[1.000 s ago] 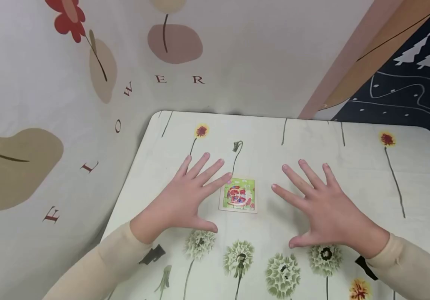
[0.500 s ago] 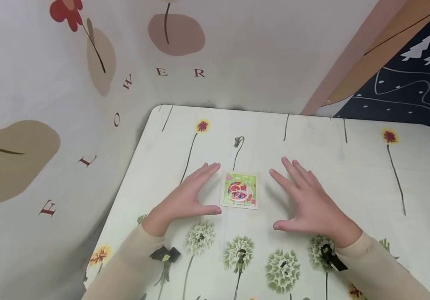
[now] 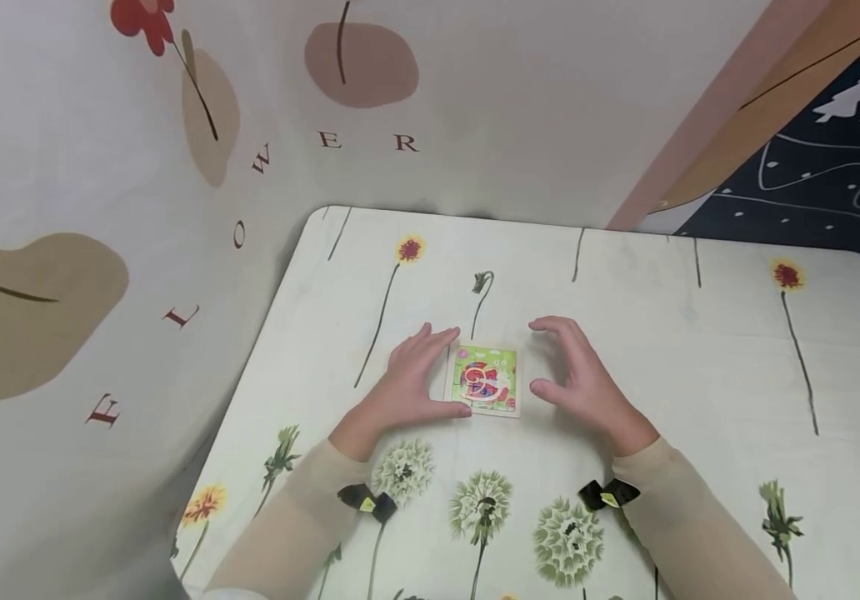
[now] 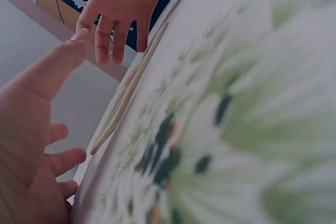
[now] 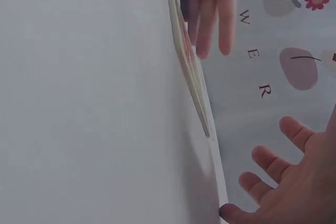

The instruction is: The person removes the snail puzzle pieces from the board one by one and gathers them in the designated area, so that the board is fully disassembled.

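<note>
A small square jigsaw puzzle (image 3: 486, 380) lies flat on the table. It has a pale wooden border and a red, blue and green picture that looks like a snail. My left hand (image 3: 413, 385) is at its left side, fingers spread from the thumb; the thumb tip overlaps the near-left corner, and contact cannot be told. To the right, my right hand (image 3: 578, 375) hovers apart from the board with slightly bent fingers and thumb. The left wrist view shows the puzzle's edge (image 4: 130, 88) between both hands; in the right wrist view the board (image 5: 190, 77) lies flat.
A white cloth with printed dandelions and flowers covers the table (image 3: 670, 350). A fabric wall (image 3: 505, 108) with printed letters rises behind and at the left. A dark panel with white trees (image 3: 835, 175) hangs at the back right. Dark straps (image 3: 367, 503) show at both wrists.
Both hands have drawn inward from wide-spread positions toward the puzzle. Their fingers are less spread, and the right hand's are now bent. The puzzle has stayed in place on the cloth.
</note>
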`<state>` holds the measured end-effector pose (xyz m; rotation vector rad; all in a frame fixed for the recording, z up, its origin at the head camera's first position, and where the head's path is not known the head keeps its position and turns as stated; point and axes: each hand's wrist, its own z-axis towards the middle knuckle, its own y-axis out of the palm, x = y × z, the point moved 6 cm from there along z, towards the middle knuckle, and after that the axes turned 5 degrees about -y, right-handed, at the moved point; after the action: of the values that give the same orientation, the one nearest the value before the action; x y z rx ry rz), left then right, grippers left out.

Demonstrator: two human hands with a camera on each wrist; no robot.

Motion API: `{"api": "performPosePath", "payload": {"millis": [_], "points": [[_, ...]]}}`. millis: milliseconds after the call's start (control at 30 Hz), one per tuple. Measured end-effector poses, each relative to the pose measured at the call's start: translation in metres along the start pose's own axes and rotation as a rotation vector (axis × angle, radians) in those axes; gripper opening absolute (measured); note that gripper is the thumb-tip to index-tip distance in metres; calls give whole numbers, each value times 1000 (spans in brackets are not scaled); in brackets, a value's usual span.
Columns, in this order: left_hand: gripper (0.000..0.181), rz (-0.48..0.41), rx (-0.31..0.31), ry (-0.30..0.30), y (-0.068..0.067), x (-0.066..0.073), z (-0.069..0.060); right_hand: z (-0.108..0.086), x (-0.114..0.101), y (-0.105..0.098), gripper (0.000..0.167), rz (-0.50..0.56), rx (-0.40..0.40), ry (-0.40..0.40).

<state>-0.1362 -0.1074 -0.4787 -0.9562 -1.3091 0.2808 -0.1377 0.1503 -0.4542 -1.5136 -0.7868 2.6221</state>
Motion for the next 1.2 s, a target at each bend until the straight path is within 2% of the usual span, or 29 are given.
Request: {"api": "performPosePath", "payload": {"millis": [167, 267, 400, 700, 900, 1000, 1200], "points": [[127, 92, 20, -13, 4, -3, -1, 1, 8, 14, 59, 3, 39, 24], [129, 158, 29, -9, 7, -4, -2, 1, 10, 20, 58, -38, 46, 52], [129, 201, 42, -5, 9, -4, -3, 4, 8, 29, 59, -96, 55, 76], [126, 255, 78, 41, 7, -2, -2, 17, 6, 61, 54, -338, 24, 162], [124, 279, 85, 58, 8, -3, -1, 25, 2, 73, 23, -489, 6, 187], [123, 281, 86, 56, 8, -4, 1, 28, 1, 77, 16, -539, 0, 194], [122, 291, 92, 53, 9, -6, 0, 31, 0, 84, 17, -575, -22, 179]]}}
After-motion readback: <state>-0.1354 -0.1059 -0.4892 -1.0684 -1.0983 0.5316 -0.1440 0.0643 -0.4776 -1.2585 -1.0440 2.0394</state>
